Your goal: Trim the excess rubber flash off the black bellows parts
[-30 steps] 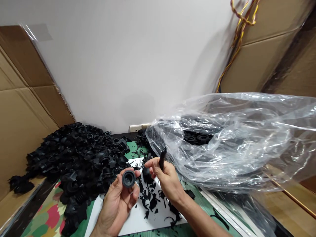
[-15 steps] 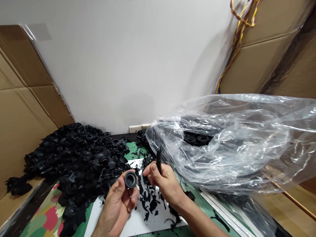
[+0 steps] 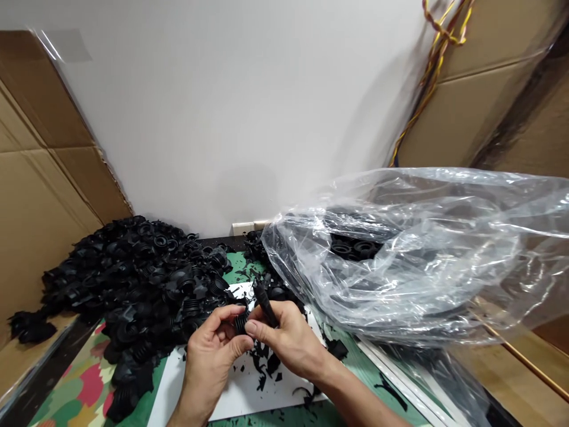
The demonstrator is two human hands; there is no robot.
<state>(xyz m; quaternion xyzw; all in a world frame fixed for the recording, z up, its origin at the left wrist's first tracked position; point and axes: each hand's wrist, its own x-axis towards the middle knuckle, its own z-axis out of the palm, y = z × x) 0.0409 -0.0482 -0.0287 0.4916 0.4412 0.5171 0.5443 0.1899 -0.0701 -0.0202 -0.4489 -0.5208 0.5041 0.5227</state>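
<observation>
My left hand is closed with thumb and fingers around a small black ribbed rubber bellows, now seen from its ribbed side. My right hand comes up close against the bellows from the right, its thumb touching or nearly touching it. A dark pen-shaped tool is gripped in that hand, its thick end pointing up and away. The tool's working end is hidden by the fingers. Beneath both hands lies a white sheet strewn with black rubber scraps.
A large heap of black rubber parts fills the left side. At the right, a clear plastic bag holds more black parts. Cardboard panels stand left and right. Twisted yellow-red wires hang down the back right.
My right hand has moved left to meet the left hand, and the tool has tilted leftward. The bellows has turned from its open end facing me to its ribbed side.
</observation>
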